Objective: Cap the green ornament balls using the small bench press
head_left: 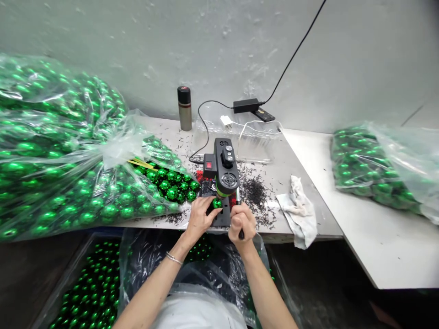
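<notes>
Between the thumb and fingers of my left hand [202,214] sits a shiny green ball [217,203], at the base of a small black bench machine [226,160]. The machine's head is right above the ball, with a red switch on its left side. My right hand [243,223] is wrapped round the machine's black lever handle [241,234], whose end shows below the fist. Left of the machine, an opened clear plastic bag [103,205] spills green balls towards my left hand. Black shreds [255,191] lie in a pile right of the machine.
A bottle [185,109], a power adapter [246,105] with cables and a clear plastic tray [255,148] stand behind the machine. A white cloth [298,212] hangs over the front edge. Another bag of balls [360,160] lies right. Open bags with balls [92,283] are below the table.
</notes>
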Demonstrator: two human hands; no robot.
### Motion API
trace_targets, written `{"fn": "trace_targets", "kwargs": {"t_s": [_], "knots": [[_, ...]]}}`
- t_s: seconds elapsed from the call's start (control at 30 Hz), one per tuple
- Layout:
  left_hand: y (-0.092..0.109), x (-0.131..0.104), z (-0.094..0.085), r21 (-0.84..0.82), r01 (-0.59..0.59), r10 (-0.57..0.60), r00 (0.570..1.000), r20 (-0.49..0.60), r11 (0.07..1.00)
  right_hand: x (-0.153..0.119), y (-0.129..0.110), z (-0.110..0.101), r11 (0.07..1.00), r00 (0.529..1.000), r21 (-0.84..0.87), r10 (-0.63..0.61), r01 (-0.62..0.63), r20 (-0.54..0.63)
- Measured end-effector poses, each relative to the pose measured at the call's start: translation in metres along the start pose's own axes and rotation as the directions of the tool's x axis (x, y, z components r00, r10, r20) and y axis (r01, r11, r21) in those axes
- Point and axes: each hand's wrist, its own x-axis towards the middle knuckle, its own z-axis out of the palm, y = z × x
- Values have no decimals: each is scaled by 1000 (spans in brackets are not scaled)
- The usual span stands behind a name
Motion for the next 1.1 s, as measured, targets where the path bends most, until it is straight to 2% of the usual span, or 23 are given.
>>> {"fn": "trace_targets", "kwargs": {"t_s": [0.33, 0.57, 0.63, 0.73, 0.83, 0.97, 1.03, 1.1], "knots": [[2, -1, 2, 9, 12, -12, 1000, -8, 1000, -14, 6, 6, 1000, 998, -23, 19, -20, -52], [0, 0, 4, -16, 5, -5, 1000, -15, 1000, -14, 10, 6, 997, 998, -47, -63, 64, 22], [-1, 1, 6, -31, 6, -6, 1000, -29, 1000, -7, 6, 4, 999, 999, -27, -36, 36, -16], [0, -3, 4, -59, 13, -16, 999, -42, 998, 13, -6, -2, 996, 994, 11, 89, -88, -65], [6, -21, -8, -73, -11, 8, 999, -38, 997, 33, -18, -8, 972, 971, 29, 236, -235, -45], [12, -48, -34, 5, -81, 81, 997, 14, 997, 38, -25, -6, 965, 962, 62, 261, -256, -79], [8, -50, -45, 94, -61, 64, 998, -25, 994, 32, -25, -2, 961, 954, 61, 275, -270, -118], [1, -42, -51, 200, 9, 15, 993, -120, 980, 26, -25, 1, 953, 944, 55, 304, -299, -129]]}}
